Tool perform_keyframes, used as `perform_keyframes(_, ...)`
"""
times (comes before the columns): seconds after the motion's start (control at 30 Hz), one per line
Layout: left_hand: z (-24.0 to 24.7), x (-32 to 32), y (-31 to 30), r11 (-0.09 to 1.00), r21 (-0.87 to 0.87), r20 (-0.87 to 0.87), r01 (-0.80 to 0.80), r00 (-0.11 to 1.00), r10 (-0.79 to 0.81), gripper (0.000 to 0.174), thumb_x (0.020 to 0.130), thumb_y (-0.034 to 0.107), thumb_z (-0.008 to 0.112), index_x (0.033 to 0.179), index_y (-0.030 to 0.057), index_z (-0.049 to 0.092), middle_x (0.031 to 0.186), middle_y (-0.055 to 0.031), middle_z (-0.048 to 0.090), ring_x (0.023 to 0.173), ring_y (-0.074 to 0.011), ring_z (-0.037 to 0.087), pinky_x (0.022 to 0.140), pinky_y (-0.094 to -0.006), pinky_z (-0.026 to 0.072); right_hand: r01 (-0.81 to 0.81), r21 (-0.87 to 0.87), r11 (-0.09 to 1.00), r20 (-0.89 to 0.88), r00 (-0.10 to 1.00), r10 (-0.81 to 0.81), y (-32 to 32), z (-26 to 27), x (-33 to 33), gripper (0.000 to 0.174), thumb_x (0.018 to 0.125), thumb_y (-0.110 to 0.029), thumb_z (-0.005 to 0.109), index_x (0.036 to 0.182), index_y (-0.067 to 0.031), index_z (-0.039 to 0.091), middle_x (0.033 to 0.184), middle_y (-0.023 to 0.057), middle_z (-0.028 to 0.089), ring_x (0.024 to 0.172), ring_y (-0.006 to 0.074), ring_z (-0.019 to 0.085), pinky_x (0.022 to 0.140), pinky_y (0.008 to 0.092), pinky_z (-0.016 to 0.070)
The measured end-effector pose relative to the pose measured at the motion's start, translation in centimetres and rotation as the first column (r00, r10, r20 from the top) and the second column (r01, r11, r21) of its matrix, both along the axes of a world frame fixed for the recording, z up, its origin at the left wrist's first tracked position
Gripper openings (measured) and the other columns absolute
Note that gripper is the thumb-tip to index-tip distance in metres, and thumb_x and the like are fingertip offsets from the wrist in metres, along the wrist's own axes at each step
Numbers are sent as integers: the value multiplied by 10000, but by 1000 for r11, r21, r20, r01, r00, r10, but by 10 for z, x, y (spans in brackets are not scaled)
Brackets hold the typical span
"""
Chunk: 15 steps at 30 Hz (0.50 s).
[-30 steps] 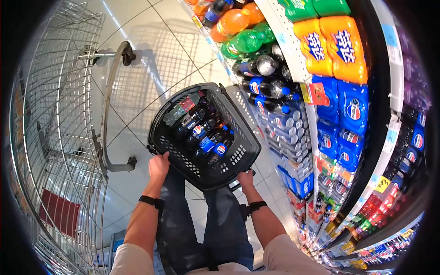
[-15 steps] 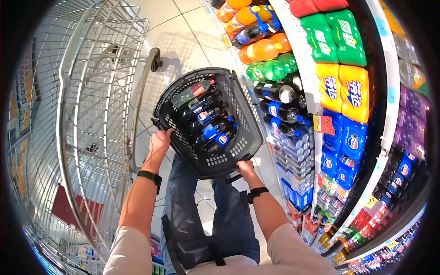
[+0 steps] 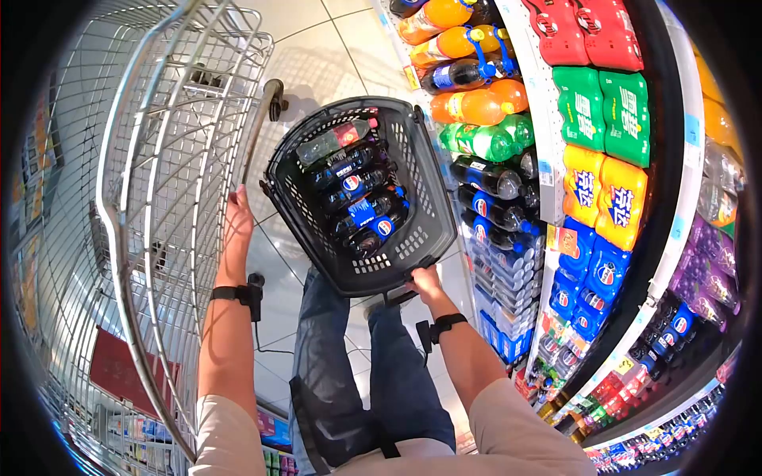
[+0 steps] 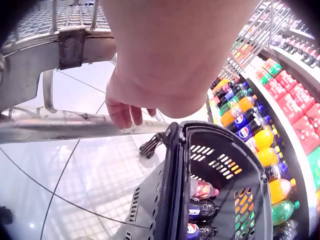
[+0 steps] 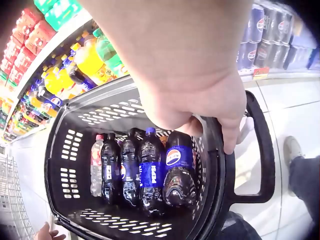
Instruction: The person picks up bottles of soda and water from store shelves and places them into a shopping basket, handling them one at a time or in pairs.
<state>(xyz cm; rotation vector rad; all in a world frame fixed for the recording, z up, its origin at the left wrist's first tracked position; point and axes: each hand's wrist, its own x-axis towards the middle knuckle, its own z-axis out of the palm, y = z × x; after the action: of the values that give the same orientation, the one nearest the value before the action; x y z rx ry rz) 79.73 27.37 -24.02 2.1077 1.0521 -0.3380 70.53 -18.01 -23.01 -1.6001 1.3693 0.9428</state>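
The basket (image 3: 409,198) hangs in front of the person's legs (image 3: 381,341), just off centre towards 11 o'clock in the head view, its open top showing. In it lie at least 5 bottles side by side: 1 clear bottle (image 3: 337,141) with a red label towards its 12 o'clock wall, and 4 dark bottles (image 3: 353,186), some with blue labels. The right hand (image 3: 427,283) grips the rim at the basket's 5 o'clock, fingers curled over the edge beside the loop handle (image 5: 267,155). The left hand (image 3: 239,220) is apart from the basket at its 9 o'clock, fingers released and loosely bent, beside the metal bar (image 4: 60,125) of the cart (image 3: 171,143); whether they touch that bar I cannot tell. A strap (image 3: 230,293) circles the left wrist, another (image 3: 447,322) the right. The cart stands at 9 o'clock, a red panel (image 3: 131,369) showing through its wires. Out at 3 o'clock runs the shelf (image 3: 540,103): orange bottles (image 3: 468,103) and green bottles (image 3: 484,141) lie at 1 to 2 o'clock, with red packs (image 3: 587,32), green packs (image 3: 603,115), orange packs (image 3: 603,194) and blue packs (image 3: 591,266) from 2 round to 4 o'clock. Pale floor tiles (image 3: 305,40) show at 12 o'clock.
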Motion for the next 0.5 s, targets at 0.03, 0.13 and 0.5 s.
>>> perform_keyframes(0.03,-10,2,11,999,-16,26,-31,999,31,568,952,491,499,1028,-66,578,881,-203,645,802,-306,623,749,-405,483,-6,5,1000,-30,1000,6,7,8,9,538,847,1,455,1355,-94,306,1237,117,510,1031,280,576,780,448,558)
perform_keyframes(0.13,12,24,33,921,-330,-131,-207,976,172,698,900,605,510,1134,-53,516,911,-142,636,689,-178,605,601,-296,483,-16,2,1000,-33,999,16,16,15,19,531,852,20,456,1348,-91,303,1234,124,500,1016,277,578,770,429,564)
perform_keyframes(0.5,23,88,124,934,-335,-95,-121,991,95,744,905,631,451,1270,-17,480,1104,-170,630,816,-204,624,698,-317,497,8,45,999,104,995,-12,65,20,83,430,817,38,473,1234,28,367,1138,162,529,997,294,593,786,411,598)
